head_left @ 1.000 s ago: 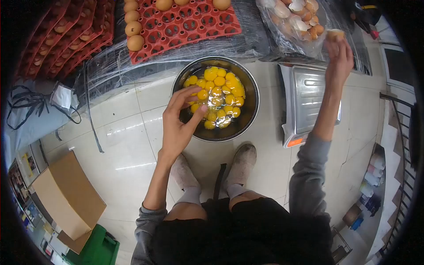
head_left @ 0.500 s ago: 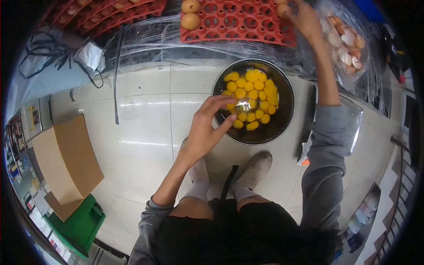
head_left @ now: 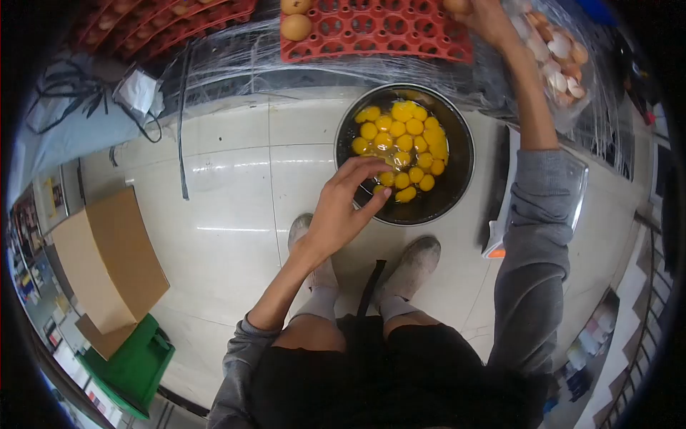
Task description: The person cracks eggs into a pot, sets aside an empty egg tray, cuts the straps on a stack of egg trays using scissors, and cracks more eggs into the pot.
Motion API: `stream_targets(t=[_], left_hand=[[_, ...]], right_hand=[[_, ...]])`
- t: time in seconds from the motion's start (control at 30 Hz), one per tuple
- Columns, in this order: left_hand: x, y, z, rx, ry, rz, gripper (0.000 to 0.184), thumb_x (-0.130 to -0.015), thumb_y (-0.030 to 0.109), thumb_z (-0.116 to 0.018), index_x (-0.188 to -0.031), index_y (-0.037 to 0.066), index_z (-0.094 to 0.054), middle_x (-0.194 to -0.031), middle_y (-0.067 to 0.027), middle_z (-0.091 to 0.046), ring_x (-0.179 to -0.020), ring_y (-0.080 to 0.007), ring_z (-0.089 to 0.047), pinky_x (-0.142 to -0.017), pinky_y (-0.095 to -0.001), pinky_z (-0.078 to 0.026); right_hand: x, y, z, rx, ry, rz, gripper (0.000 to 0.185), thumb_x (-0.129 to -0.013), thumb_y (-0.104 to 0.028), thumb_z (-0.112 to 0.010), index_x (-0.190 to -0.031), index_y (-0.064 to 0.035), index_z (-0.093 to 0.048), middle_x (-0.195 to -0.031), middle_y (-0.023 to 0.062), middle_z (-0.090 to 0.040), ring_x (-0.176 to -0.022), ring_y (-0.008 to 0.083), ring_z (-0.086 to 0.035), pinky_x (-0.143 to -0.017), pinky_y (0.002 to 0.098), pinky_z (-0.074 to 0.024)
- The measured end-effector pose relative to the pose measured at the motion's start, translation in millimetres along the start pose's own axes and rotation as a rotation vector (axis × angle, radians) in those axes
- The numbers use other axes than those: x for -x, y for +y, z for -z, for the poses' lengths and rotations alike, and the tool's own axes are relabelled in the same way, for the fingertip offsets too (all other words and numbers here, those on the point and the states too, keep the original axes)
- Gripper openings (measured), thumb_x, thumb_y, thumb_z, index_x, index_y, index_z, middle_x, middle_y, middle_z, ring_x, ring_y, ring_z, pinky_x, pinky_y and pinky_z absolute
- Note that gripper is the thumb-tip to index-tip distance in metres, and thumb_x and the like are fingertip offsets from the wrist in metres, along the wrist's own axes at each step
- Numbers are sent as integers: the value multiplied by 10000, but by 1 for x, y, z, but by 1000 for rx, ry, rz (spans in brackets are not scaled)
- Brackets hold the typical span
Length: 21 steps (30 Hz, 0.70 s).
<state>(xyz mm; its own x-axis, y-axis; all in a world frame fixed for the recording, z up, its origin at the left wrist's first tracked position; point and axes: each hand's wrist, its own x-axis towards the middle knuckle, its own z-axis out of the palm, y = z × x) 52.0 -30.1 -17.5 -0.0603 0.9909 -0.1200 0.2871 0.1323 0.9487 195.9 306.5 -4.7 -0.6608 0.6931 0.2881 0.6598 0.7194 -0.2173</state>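
Observation:
My left hand (head_left: 339,211) hovers over the near left rim of a dark round bowl (head_left: 463,164). Its thumb and fingers are apart and nothing is in them. Many raw egg yolks (head_left: 414,127) lie in clear egg white inside the bowl. At the top edge of the view, my right hand (head_left: 491,25) has its fingers closed around a brown egg (head_left: 457,6) at the right end of a red egg tray (head_left: 375,48). Part of that hand is cut off by the frame. Brown eggs (head_left: 296,27) sit at the tray's left end.
A clear plastic bag of broken eggshells (head_left: 559,53) lies right of the tray. Stacked red trays with eggs (head_left: 153,25) stand at the upper left. A flat metal-topped device (head_left: 575,189) is right of the bowl. A cardboard box (head_left: 100,257) and a green bin (head_left: 132,365) stand left.
The view has shifted, so tray and bowl appear slightly higher and further left. My right hand stays at the egg by the tray's right end. My left hand stays open at the bowl.

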Motion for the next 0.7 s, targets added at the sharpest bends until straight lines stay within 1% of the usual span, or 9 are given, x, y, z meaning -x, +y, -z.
stream_targets(t=[0.1, 0.17, 0.23, 0.27, 0.33, 0.43, 0.57, 0.63, 0.7], left_hand=[[1, 2, -9, -1, -38, -10, 299, -807, 79, -638, -1101, 39, -594, -1121, -117, -566, -925, -210, -578, -836, -312, -461], [1, 3, -13, 17, -51, 1, 298, -807, 81, -638, -1100, 39, -595, -1119, -115, -567, -934, -211, -578, -838, -315, -459], [1, 5, -12, 7, -60, 29, 290, -813, 85, -635, -1098, 44, -599, -1121, -114, -569, -950, -217, -579, -848, -323, -456], [1, 5, -11, 7, -67, 28, 290, -813, 85, -635, -1098, 44, -599, -1121, -114, -569, -950, -217, -579, -848, -323, -456], [-1, 5, -11, -33, -78, 43, 284, -816, 85, -632, -1096, 48, -602, -1123, -108, -573, -960, -217, -578, -846, -323, -453], [-2, 3, -15, -33, -59, 40, 279, -820, 90, -631, -1095, 55, -604, -1131, -105, -574, -966, -215, -579, -837, -316, -448], [-4, 4, -21, -99, -64, -40, 301, -795, 92, -648, -1087, 40, -596, -1081, -132, -584, -877, -239, -593, -804, -331, -470], [-3, 6, -24, -77, -77, -4, 295, -796, 92, -648, -1082, 38, -598, -1080, -133, -587, -885, -240, -593, -806, -327, -469], [-1, 6, -23, -70, -91, 19, 289, -809, 94, -641, -1090, 40, -597, -1104, -115, -584, -928, -222, -589, -821, -317, -458]], right_hand=[[30, -25, 41, -315, 24, -235, 611, -668, -110, -695, -1207, -14, -424, -1087, 180, -550, -1028, 287, -536, -841, 373, -438], [70, -14, 36, -321, 115, -219, 580, -689, -115, -659, -1215, -15, -438, -1090, 168, -559, -989, 261, -563, -813, 343, -451], [115, -15, 30, -658, 292, -304, 426, -849, -220, -642, -1184, -2, -494, -1133, 101, -558, -1037, 195, -546, -889, 305, -429], [137, -17, 28, -655, 295, -310, 426, -849, -220, -642, -1184, -2, -494, -1133, 101, -558, -1037, 195, -546, -889, 305, -429], [179, -23, 22, -645, 337, -484, 446, -845, -227, -646, -1193, -21, -461, -1079, 144, -591, -948, 216, -585, -802, 331, -468], [230, -28, 1, -664, 336, -700, 457, -843, -181, -638, -1222, -30, -432, -1118, 165, -554, -965, 245, -566, -835, 340, -452], [265, -19, -34, -261, 367, -542, 491, -826, -142, -629, -1253, -42, -409, -1143, 191, -491, -994, 314, -548, -847, 380, -452], [269, -21, -44, -197, 70, -646, 495, -802, -114, -624, -1247, -51, -416, -1137, 215, -432, -1000, 392, -520, -826, 438, -455], [274, -15, -57, -171, -9, -632, 490, -791, -104, -623, -1233, -54, -418, -1127, 213, -415, -998, 418, -509, -798, 470, -459]])
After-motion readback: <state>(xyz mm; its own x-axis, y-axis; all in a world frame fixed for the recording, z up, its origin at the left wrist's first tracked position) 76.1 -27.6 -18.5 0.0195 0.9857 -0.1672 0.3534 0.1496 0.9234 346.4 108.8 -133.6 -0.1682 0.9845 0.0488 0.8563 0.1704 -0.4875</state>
